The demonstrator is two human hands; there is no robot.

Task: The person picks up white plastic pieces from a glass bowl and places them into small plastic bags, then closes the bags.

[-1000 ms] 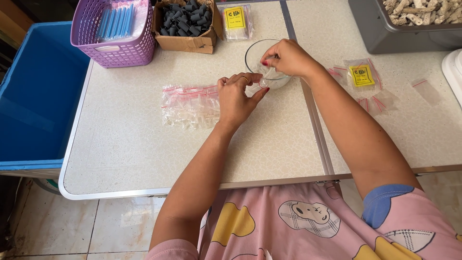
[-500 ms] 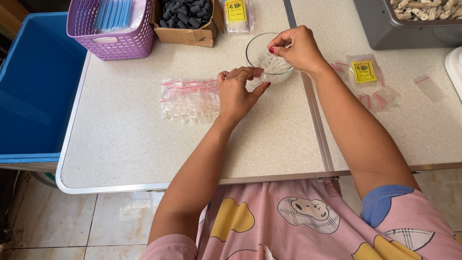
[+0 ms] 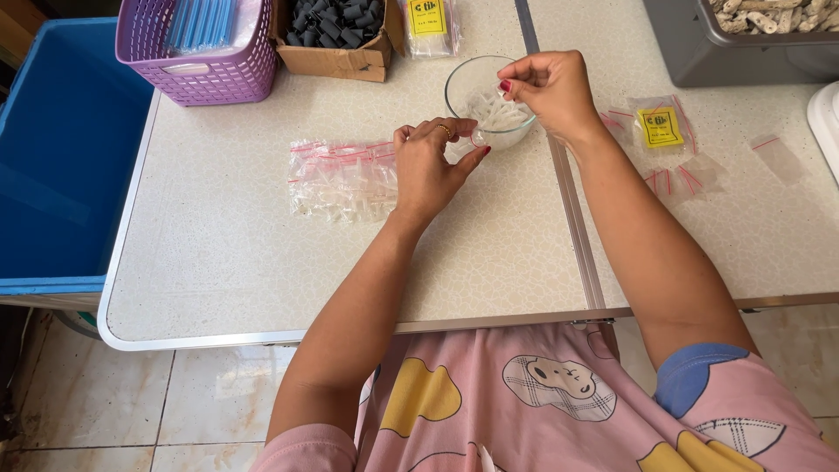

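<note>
Speckled table (image 3: 227, 253); right hand (image 3: 551, 87) over round (glass) bowl (image 3: 476, 83).

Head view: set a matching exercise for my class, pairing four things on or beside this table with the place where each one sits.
Things:
1. purple basket
2. glass bowl
3. blue bin
4. cardboard box

Places:
A. off the table's left edge
B. under the right hand
C. far left corner of the table
D. between the basket and the bowl, holding dark pieces

Pairs: 1-C, 2-B, 3-A, 4-D
</note>
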